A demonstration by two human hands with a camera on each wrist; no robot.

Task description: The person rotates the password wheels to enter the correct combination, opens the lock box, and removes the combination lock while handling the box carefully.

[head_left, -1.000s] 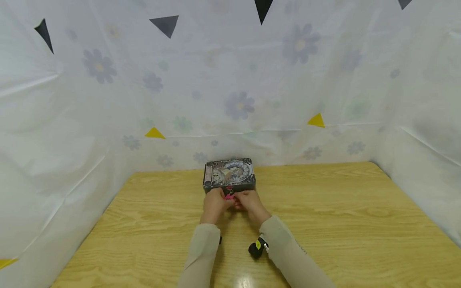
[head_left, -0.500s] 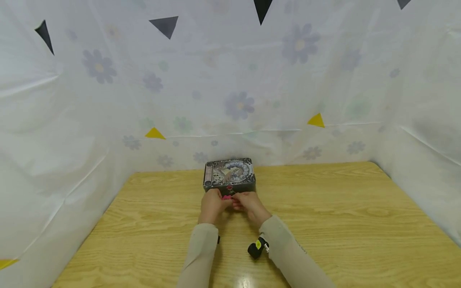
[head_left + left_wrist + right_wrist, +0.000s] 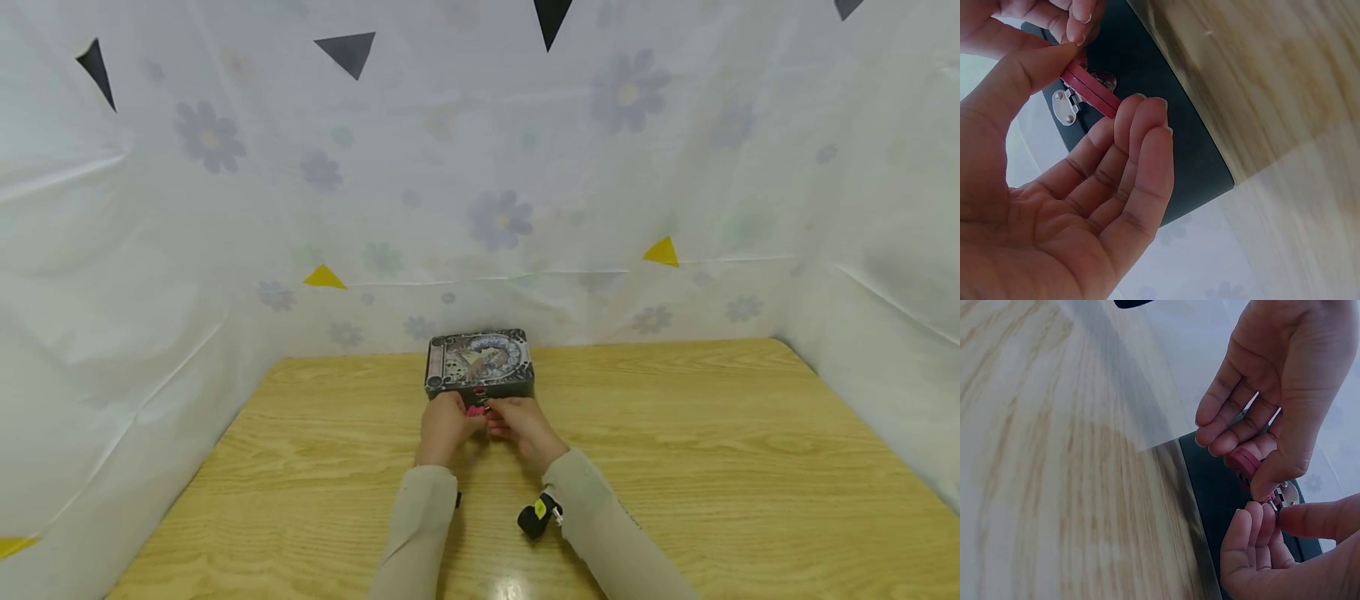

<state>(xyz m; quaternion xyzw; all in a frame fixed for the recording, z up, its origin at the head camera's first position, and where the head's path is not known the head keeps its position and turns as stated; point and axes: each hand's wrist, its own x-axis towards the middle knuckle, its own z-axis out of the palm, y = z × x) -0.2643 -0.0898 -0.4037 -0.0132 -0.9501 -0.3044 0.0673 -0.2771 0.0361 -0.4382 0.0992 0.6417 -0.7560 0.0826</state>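
Note:
A dark tin box (image 3: pixel 480 360) with a printed lid lies shut at the back of the table. Its front carries a metal latch (image 3: pixel 1065 107). Right at that latch is a small pink combination padlock (image 3: pixel 1245 464), its number dials partly visible in the right wrist view. My left hand (image 3: pixel 444 427) pinches the padlock's body between thumb and fingers. My right hand (image 3: pixel 525 427) has thumb and fingertips pinched at the padlock's metal shackle end, close to the latch. Fingers hide whether the shackle passes through the latch.
The wooden table (image 3: pixel 712 467) spreads out to both sides and in front of the box. A white flowered sheet (image 3: pixel 420 192) hangs behind it and along the sides. A black camera (image 3: pixel 534 518) is strapped under the right wrist.
Both hands stay at the box front. The padlock and left hand shift slightly left, then back right. The box has not moved on the table.

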